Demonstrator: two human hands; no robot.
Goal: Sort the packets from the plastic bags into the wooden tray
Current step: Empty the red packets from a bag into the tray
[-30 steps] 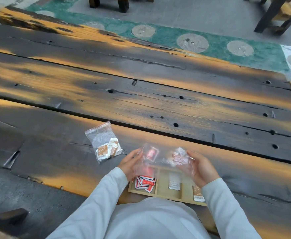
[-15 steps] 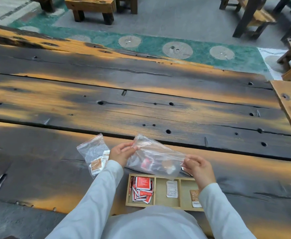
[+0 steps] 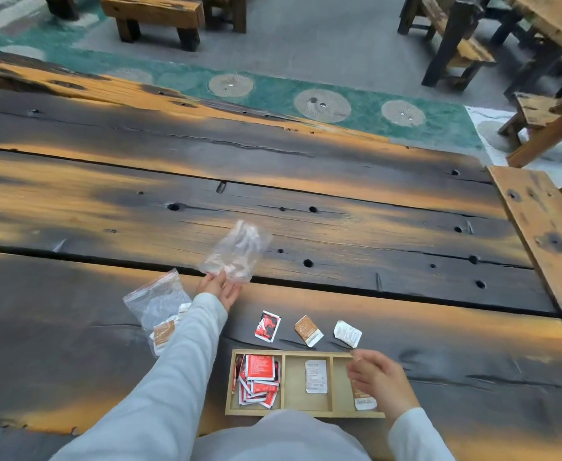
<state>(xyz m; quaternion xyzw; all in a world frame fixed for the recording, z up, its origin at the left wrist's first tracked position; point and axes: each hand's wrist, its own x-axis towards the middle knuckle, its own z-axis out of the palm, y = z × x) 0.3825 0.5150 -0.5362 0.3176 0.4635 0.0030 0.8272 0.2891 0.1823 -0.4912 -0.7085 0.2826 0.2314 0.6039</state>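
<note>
Packets and bags, counted from the left of the frame: two clear plastic bags, three loose packets, one three-compartment wooden tray point(image 3: 255, 412), all on a dark plank table point(image 3: 339, 168).

Lower left of centre: first plastic bag point(image 3: 155, 302) lying flat on the table, red strip along its mouth, partly under the left sleeve point(image 3: 173, 367); at least one brown packet point(image 3: 162, 332) visible inside, other pale ones too unclear to count.

Centre: second plastic bag point(image 3: 236, 249) blurred, raised above the planks, apparently empty; left hand point(image 3: 219, 289) at its lower edge, fingers spread with palm up; whether the fingertips pinch the plastic, cannot tell.

Below centre, a row of three loose packets on the table just beyond the tray's far rim, apart from one another: one red packet point(image 3: 267, 326), one brown packet point(image 3: 308, 331), one white packet point(image 3: 347, 333).

Tray at bottom centre, near the table's close edge; left compartment holds a pile of red packets point(image 3: 258, 380), overlapping, number uncertain; middle compartment holds one white packet point(image 3: 315, 375); right compartment holds one brown-and-white packet point(image 3: 363, 399), partly hidden.

Right hand point(image 3: 379, 382) over the right compartment, fingers loosely curled, gripping nothing visible.

Upper frame: wooden benches point(image 3: 154, 15) on a grey floor.
</note>
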